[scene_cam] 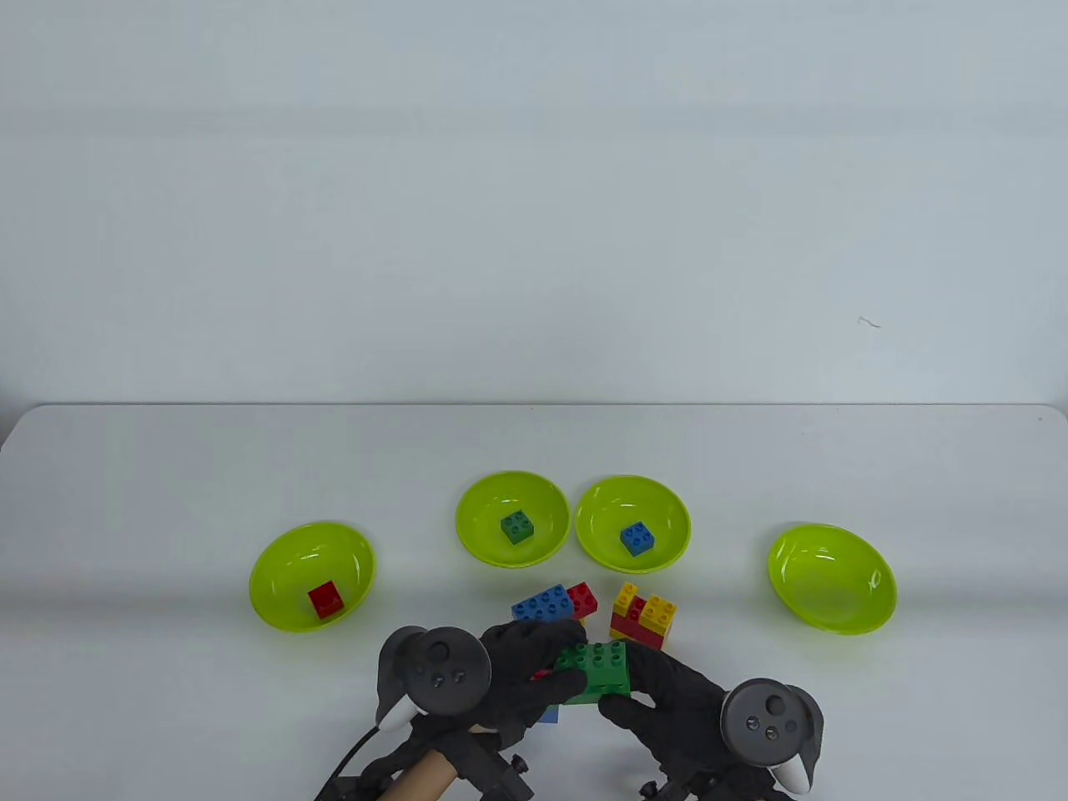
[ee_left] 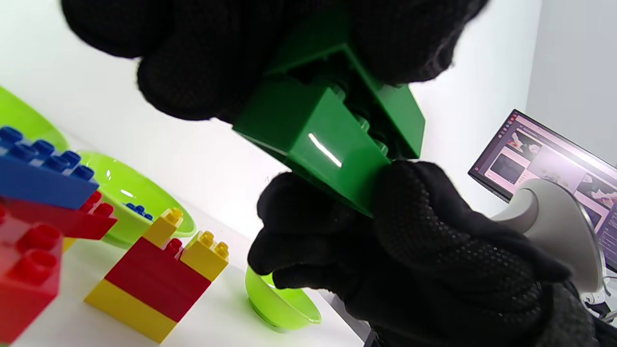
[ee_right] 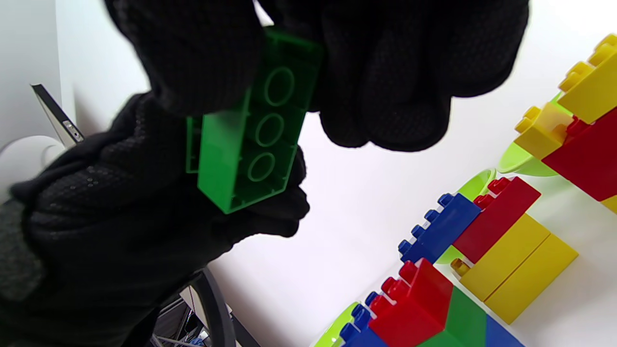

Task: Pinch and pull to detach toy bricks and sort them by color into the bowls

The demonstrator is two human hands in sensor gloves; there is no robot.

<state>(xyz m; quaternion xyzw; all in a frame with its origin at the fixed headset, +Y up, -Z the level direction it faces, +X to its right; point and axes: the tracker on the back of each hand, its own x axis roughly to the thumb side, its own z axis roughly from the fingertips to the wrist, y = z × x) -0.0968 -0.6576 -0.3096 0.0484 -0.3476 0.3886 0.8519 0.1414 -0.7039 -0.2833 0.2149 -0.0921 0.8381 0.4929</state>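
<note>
I pinch the green bricks (scene_cam: pixel 596 670) between both hands — left hand (scene_cam: pixel 527 667) at nine o'clock, right hand (scene_cam: pixel 667 692) at three — gripping opposite ends to pull them apart.

Two stacked green bricks (scene_cam: pixel 596 667) lifted near the table's front edge — behind them multicoloured brick clusters (scene_cam: pixel 642 617), and four lime bowls (scene_cam: pixel 830 576) — three holding one brick each.

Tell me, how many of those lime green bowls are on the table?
4. The bowl with a red brick sits far left, the bowl with a green brick and the bowl with a blue brick side by side in the middle, and an empty bowl far right.
</note>
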